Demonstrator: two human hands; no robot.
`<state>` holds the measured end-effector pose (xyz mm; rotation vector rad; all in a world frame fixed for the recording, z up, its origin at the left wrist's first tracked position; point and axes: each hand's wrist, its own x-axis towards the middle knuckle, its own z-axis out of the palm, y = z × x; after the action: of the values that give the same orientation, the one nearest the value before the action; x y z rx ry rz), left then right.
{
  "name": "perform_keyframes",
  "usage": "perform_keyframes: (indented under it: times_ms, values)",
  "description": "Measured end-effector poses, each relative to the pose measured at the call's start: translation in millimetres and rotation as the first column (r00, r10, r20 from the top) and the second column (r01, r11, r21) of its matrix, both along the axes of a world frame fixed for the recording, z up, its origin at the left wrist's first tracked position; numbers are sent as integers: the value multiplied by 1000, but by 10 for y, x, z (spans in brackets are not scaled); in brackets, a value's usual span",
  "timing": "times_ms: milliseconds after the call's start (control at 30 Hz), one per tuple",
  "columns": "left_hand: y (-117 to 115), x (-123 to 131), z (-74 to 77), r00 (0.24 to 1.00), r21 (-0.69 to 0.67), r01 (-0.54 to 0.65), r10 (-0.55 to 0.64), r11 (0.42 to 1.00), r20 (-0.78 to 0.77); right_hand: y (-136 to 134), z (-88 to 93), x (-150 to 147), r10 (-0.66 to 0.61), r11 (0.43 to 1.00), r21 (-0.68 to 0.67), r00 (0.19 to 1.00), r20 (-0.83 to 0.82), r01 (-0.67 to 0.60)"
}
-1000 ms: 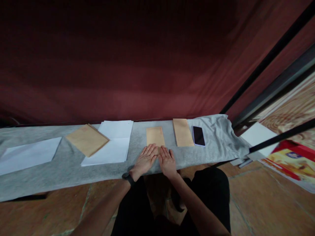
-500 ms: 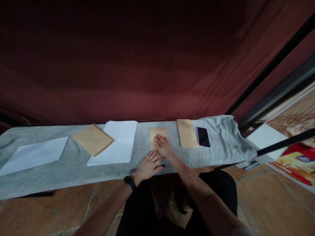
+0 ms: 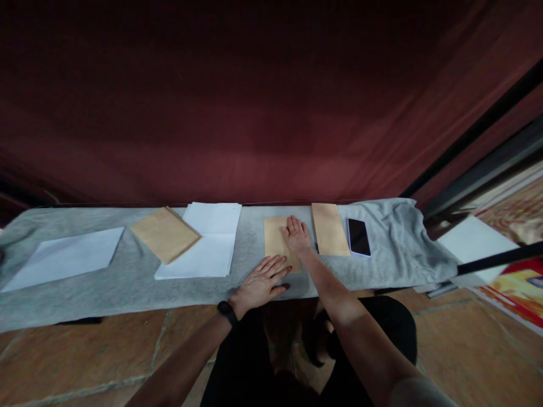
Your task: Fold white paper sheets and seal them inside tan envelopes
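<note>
A tan paper envelope (image 3: 275,237) lies flat on the grey cloth in front of me, partly covered by both hands. My left hand (image 3: 263,282), with a black band at the wrist, rests open over its lower left edge, fingers spread. My right hand (image 3: 297,236) lies flat and open on its upper right side, fingers stretched out. Just right of that hand is a second tan envelope (image 3: 331,230), with a dark-screened phone (image 3: 359,237) beside it.
Left of my hands lie white sheets (image 3: 216,249) with a stack of tan envelopes (image 3: 165,234) overlapping them. Farther left is another white sheet (image 3: 68,257). Grey cloth (image 3: 136,288) covers the narrow surface, backed by a dark red panel (image 3: 254,124). Black bars (image 3: 492,261) cross at right.
My right hand has slid right and slightly away across the envelope, parting from my left hand and uncovering more of the paper. My left hand stays near the lower edge. The view has shifted slightly.
</note>
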<state>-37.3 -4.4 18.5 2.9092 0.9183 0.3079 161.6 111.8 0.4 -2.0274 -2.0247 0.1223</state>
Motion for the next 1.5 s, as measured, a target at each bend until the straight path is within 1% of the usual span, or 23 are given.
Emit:
perform_keyframes:
  times_ms: [67, 133, 200, 267, 333, 400, 433, 533, 700, 867, 1033, 1100, 1200, 1333, 1433, 1500]
  values:
    - [-1, 2, 7, 1000, -1, -1, 1, 1000, -9, -14, 23, 17, -46, 999, 6, 999, -8, 46]
    - [-1, 2, 4, 1000, -1, 0, 0, 1000, -16, -85, 45, 10, -87, 996, 23, 996, -15, 87]
    - [-2, 2, -8, 1000, 0, 2, -2, 1000, -14, -226, 53, -21, -69, 996, 54, 997, -23, 70]
    - [-5, 2, -24, 1000, 1, 0, 0, 1000, 0, -432, 39, -64, 61, 995, 78, 998, -29, -58]
    - [-11, 6, -36, 1000, -10, -1, 1, 1000, 6, -670, 8, -95, 191, 980, 70, 981, -34, -189]
    - [-17, 12, -41, 1000, -26, -8, 8, 1000, -3, -900, -27, -93, 269, 962, 59, 963, -30, -267]
    - [-20, 15, -41, 1000, -33, -10, 10, 999, -13, -1001, -42, -77, 286, 957, 63, 958, -20, -285]
    - [-29, 23, -46, 999, -36, -9, 7, 999, -34, -1232, -70, 11, 262, 959, 108, 965, 21, -263]
    - [-76, 6, -86, 999, -26, -44, 43, 999, -30, -1455, -84, 182, 232, 958, 153, 970, 69, -240]
    - [-169, -77, -137, 993, -26, -116, 116, 993, -15, -1578, -108, 268, 212, 962, 158, 974, 76, -222]
    - [-198, -131, -191, 978, -37, -210, 210, 977, 5, -1602, -125, 258, 179, 967, 173, 982, 65, -188]
    - [-153, -73, -203, 970, -42, -240, 241, 970, 19, -1598, -129, 248, 175, 967, 180, 983, 59, -183]
    - [-9, 130, -220, 964, -60, -263, 265, 963, 26, -1593, -137, 241, 177, 965, 185, 983, 57, -185]
    - [302, 505, -275, 969, -86, -246, 248, 966, 17, -1587, -148, 241, 171, 967, 182, 984, 55, -178]
    - [573, 717, -328, 952, -83, -300, 304, 950, 40, -1586, -146, 246, 176, 967, 176, 983, 51, -182]
    - [739, 785, -344, 939, -94, -336, 341, 937, 44, -1587, -138, 249, 179, 968, 169, 983, 45, -184]
